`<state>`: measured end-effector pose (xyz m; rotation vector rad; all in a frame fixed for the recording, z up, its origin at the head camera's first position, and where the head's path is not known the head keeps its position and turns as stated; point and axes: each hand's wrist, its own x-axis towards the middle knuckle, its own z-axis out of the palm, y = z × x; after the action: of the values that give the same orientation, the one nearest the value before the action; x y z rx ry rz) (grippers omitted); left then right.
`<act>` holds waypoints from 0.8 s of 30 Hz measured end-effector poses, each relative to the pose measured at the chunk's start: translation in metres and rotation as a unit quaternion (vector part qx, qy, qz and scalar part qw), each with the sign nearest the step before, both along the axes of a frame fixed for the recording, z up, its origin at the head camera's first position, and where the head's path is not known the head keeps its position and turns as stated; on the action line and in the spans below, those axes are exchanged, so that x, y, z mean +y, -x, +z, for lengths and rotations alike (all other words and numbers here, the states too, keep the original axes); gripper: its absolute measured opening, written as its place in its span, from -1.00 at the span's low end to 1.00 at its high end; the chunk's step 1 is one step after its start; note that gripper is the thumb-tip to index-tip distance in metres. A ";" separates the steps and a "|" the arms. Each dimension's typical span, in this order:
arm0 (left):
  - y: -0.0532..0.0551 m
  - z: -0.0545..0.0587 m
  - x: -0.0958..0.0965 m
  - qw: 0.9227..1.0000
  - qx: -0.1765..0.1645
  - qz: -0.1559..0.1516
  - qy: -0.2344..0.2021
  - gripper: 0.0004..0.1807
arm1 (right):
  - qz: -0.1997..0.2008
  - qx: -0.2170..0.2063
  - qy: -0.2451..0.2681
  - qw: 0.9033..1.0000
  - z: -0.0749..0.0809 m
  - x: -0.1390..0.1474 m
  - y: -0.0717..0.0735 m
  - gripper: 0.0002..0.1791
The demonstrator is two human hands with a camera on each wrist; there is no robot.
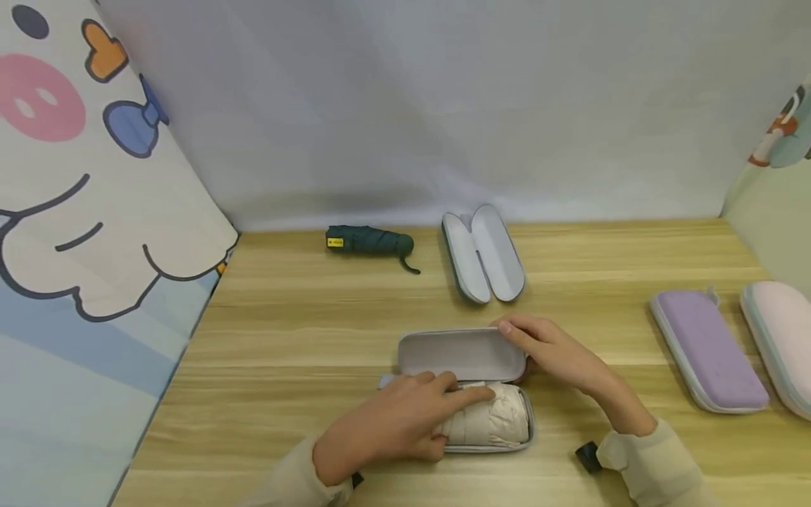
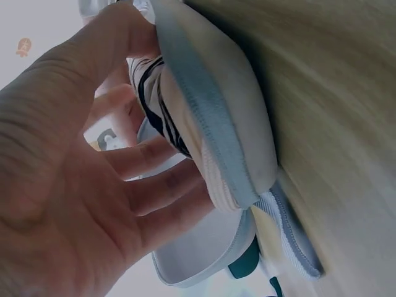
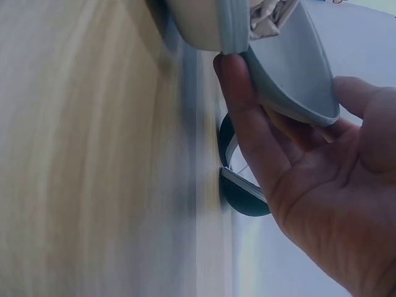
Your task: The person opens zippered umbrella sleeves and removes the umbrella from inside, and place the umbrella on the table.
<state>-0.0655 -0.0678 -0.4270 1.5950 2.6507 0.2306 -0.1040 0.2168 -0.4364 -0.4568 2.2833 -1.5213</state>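
An open pale-grey hard case lies at the table's front middle, its lid tilted up at the back. Inside the lower half sits a cream bundle of wrinkled fabric, like a folded umbrella; dark stripes show on it in the left wrist view. My left hand lies over its left part, fingers extended on the fabric, the thumb at the case's front rim. With my right hand I pinch the lid's right end, thumb on its edge and fingers behind, as the right wrist view shows.
A dark green folded umbrella lies at the back. Beside it stands an open dark green case with a pale lining. At the right are a purple case and a pink one. A pale curtain hangs behind the table.
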 end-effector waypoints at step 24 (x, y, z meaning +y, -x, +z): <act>0.015 0.014 -0.018 0.993 0.023 -0.059 -0.103 -0.18 | 0.017 -0.014 -0.004 1.000 0.001 0.001 -0.001 -0.55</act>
<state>-0.0806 -0.0854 -0.4126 1.8306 2.6287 0.4811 -0.1031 0.2179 -0.4355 -0.4658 2.2476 -1.4930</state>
